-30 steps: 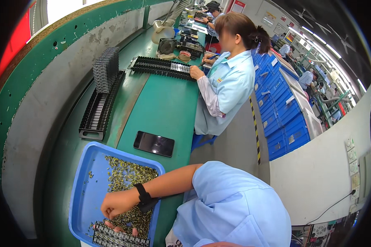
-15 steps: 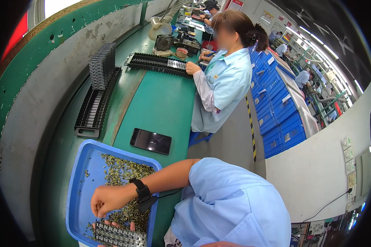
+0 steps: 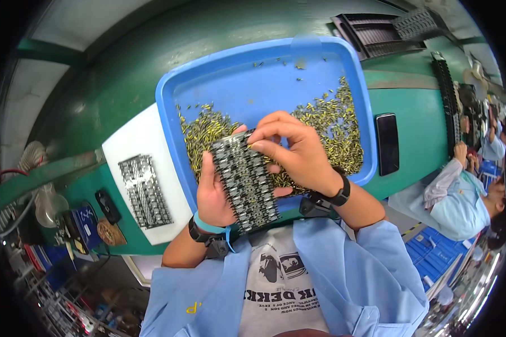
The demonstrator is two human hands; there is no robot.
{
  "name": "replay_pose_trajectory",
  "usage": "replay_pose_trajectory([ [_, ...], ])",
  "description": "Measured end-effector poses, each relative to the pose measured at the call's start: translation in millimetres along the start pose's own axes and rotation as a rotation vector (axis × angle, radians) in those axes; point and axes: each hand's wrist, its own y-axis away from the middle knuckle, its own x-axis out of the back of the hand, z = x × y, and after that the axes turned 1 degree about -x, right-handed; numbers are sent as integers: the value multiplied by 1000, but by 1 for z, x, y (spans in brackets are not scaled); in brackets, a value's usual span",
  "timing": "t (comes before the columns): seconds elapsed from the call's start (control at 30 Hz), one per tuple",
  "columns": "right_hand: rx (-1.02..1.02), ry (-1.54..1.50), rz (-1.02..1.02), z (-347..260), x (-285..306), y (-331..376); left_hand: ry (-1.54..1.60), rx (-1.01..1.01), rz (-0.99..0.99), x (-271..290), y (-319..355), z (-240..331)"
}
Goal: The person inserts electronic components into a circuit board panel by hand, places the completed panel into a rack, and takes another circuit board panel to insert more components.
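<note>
In the head view, at the middle of the frame, your left hand [image 3: 215, 194] cradles a dark grid [image 3: 245, 181] from below, thumb up its left edge and fingers wrapped under and closed on it, so it hangs just over the near rim of the blue tray [image 3: 180, 95]. Your right hand [image 3: 298, 151] rests on the grid's upper right corner, fingers [image 3: 262, 147] narrowed to a pinch there; whether they hold a pin you cannot tell. The grid looks like a stiff, light plastic plate with rows of small pockets, so grip it by its long edges and keep it level, or whatever sits in it may slide out. The yellow pins [image 3: 331, 121] heaped in the tray look tiny, light and slippery; take them one at a time between fingertips. A second grid [image 3: 144, 191] lies on a white sheet at the left of the green surface [image 3: 416, 106], a phone [image 3: 387, 143] just right of the tray.
</note>
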Motion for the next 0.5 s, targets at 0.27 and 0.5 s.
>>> replay_pose_trajectory([
  [0.27, -24, -40, 102, 13, -13, 1, 39, 40, -28, 7, 7, 2],
  [0.5, -47, -30, 101, 11, -12, 3, 15, 60, -38, 9, 10, -1],
])
